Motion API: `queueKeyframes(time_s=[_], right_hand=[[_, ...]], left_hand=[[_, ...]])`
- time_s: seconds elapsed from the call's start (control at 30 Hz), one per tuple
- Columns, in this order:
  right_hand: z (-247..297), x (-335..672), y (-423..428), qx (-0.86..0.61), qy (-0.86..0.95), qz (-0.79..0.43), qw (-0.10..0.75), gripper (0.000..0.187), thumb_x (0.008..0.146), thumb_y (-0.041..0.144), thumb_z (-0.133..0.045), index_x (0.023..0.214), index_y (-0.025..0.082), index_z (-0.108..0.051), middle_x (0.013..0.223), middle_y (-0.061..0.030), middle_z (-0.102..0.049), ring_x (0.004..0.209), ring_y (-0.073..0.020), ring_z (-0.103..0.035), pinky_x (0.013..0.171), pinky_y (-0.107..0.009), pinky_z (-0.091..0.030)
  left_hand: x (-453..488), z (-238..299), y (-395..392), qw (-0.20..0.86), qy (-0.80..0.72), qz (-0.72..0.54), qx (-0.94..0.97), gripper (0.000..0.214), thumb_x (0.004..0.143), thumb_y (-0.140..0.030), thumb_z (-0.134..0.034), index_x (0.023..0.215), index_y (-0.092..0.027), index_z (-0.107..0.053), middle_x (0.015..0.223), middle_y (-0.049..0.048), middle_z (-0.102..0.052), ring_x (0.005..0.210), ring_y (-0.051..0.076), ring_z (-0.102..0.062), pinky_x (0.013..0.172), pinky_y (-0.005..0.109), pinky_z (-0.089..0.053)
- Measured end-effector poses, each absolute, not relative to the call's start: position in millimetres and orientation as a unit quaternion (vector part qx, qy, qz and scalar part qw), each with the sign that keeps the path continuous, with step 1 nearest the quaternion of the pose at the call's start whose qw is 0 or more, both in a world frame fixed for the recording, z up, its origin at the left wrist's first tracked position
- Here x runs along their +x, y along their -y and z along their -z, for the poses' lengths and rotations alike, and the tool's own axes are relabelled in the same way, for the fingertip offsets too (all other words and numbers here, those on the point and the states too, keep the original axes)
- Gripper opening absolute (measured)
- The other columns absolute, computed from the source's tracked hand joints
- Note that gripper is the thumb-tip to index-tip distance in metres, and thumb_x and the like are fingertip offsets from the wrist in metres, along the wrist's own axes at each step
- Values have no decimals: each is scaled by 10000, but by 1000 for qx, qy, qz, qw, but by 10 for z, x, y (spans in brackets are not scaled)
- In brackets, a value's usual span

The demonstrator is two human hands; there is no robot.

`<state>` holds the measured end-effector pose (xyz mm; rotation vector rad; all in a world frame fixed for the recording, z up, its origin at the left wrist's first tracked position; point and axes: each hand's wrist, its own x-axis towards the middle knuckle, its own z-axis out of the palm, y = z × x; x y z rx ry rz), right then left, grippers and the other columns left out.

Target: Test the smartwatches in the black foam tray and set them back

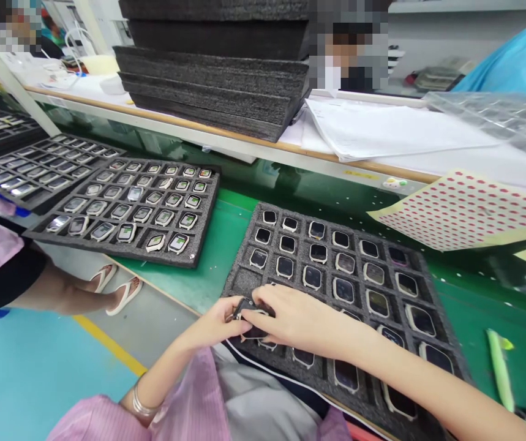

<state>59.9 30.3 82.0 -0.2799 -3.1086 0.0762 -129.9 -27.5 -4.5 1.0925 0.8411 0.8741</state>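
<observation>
Low over the near-left part of a grey foam tray [246, 280], both hands hold one smartwatch case [254, 333] with a dark face and a light rim. My left hand [214, 321] grips its left side with bent fingers. My right hand [285, 313] closes over it from the right, so the fingers cover much of the case. In the tray around them, several more watch cases [311, 277] lie face up in square pockets. One pocket just beyond my hands shows bare foam.
Left on the green bench stands another foam tray [206, 214] with lit watches; more trays lie beyond. A black foam stack [212, 82] and papers [391, 131] occupy the shelf. A red-dotted sheet [469, 211] hangs right, above a green tool [500, 370]. A person's legs [65, 294] are at left.
</observation>
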Motion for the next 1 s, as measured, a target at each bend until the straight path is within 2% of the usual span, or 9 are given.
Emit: queueKeyframes(time_s=[0.1,0.2,0.3,0.37,0.5,0.63,0.77,0.9,1.0], right_hand=[[-790,568,-281,-59,996,-65,18,366,802,286,-708,1103,134,-564,1049,-113,-576,881,-218,-551,736,-316,-479],[-750,589,-255,-76,992,-95,27,468,815,278,-690,1220,141,-501,1061,-122,-576,892,-237,-577,742,-335,-507],[-715,627,-242,-174,970,-163,56,424,832,262,-659,1209,173,-486,1167,-135,-511,847,-213,-609,704,-326,-531],[-670,623,-239,-245,937,-223,110,375,824,291,-670,1137,175,-498,1184,-127,-492,844,-201,-616,722,-326,-541],[-500,521,-226,-325,890,-259,186,402,802,264,-691,1134,182,-480,1083,-99,-528,886,-227,-614,748,-359,-556],[-416,447,-226,-282,923,-229,130,525,827,205,-641,1291,173,-399,1173,-136,-486,875,-238,-637,744,-393,-572],[-498,497,-271,-210,952,-202,93,539,857,189,-602,1336,138,-359,1194,-155,-514,937,-264,-638,764,-401,-577],[-557,510,-324,-195,960,-162,118,369,885,213,-574,1234,134,-484,1208,-167,-552,1015,-277,-617,818,-416,-560],[-556,474,-368,-179,967,-146,109,373,866,256,-622,1196,109,-528,1160,-165,-600,1027,-284,-606,849,-425,-531]], left_hand=[[-1291,34,294,656,-391,-422,489,280,747,-350,-701,903,-135,-609,823,23,-578,796,161,-522,714,247,-415],[-1280,31,332,657,-393,-441,468,320,745,-351,-712,962,-150,-590,871,25,-575,836,167,-528,751,256,-421],[-1258,35,363,672,-385,-441,454,508,697,-321,-765,1121,-174,-528,965,39,-571,908,190,-541,814,289,-431],[-1231,30,370,666,-383,-444,461,576,697,-309,-770,1184,-183,-490,1009,50,-568,963,209,-541,858,314,-431],[-1180,-4,372,634,-392,-464,480,465,796,-346,-670,1197,-180,-503,1054,71,-579,1063,235,-522,948,348,-413],[-1165,-26,385,633,-433,-443,464,435,847,-379,-596,1223,-179,-506,786,28,-592,860,209,-579,767,307,-492],[-1160,-7,386,629,-439,-446,462,431,855,-378,-587,1228,-175,-517,701,6,-571,684,159,-558,609,247,-471],[-1154,-1,363,632,-451,-432,459,372,844,-414,-594,1097,-145,-547,578,-45,-497,457,81,-428,438,191,-378],[-1154,-24,344,643,-454,-429,444,380,822,-474,-602,982,-138,-526,522,-68,-462,378,57,-363,367,175,-313]])
